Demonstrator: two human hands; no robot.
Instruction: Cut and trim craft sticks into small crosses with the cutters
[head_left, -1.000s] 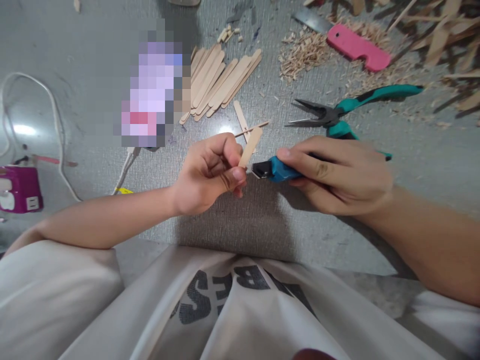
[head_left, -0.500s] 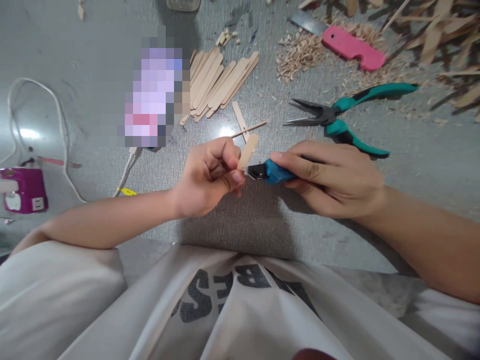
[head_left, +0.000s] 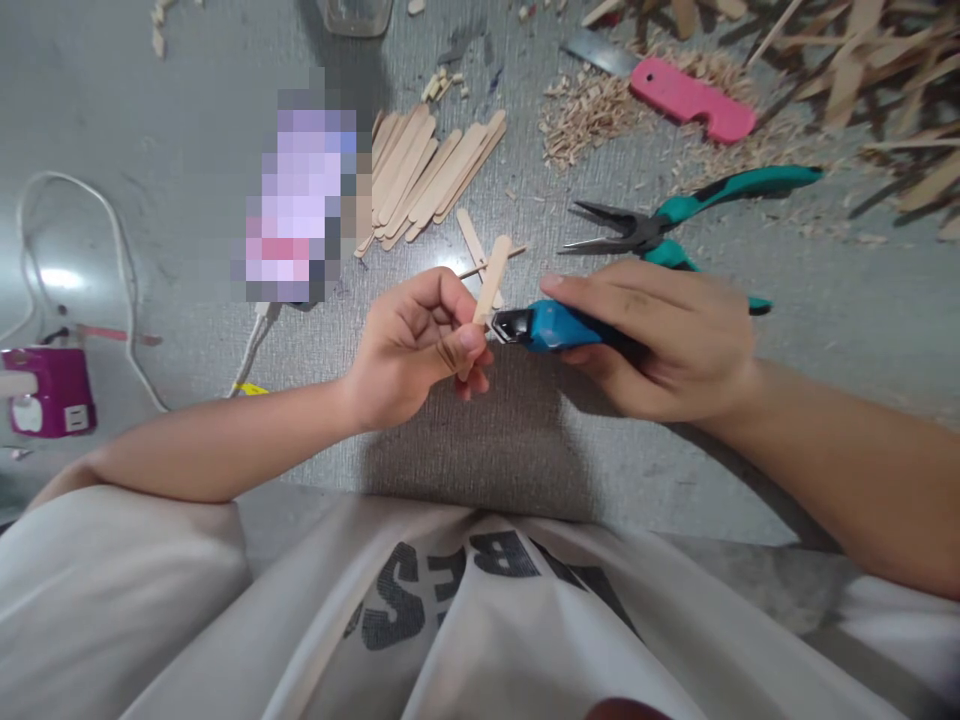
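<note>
Between the thumb and fingers of my left hand (head_left: 420,350), a flat wooden craft stick (head_left: 494,275) is pinched, its rounded end pointing up and away. My right hand (head_left: 660,335) is closed around a blue-handled cutter (head_left: 559,326). The cutter's black head with a metal edge sits right at the stick, beside my left fingertips; whether it touches the wood I cannot tell. Beyond my fingers, another craft stick (head_left: 471,235) lies on the table, crossed by a thin wooden rod (head_left: 517,251). Part of the cutter's handle is hidden in my palm.
Teal-handled long-nose pliers (head_left: 637,232) lie open beyond my right hand. Further back are a pink folding knife (head_left: 690,98), wood shavings (head_left: 589,115) and a heap of wood strips (head_left: 862,70). Craft sticks (head_left: 420,175) lie fanned beside a blurred phone (head_left: 300,200) with a white cable (head_left: 127,260).
The craft stick now stands out longer and more upright from my left fingers. The cutter has turned slightly and shifted a little in my right hand. The whole view has moved slightly.
</note>
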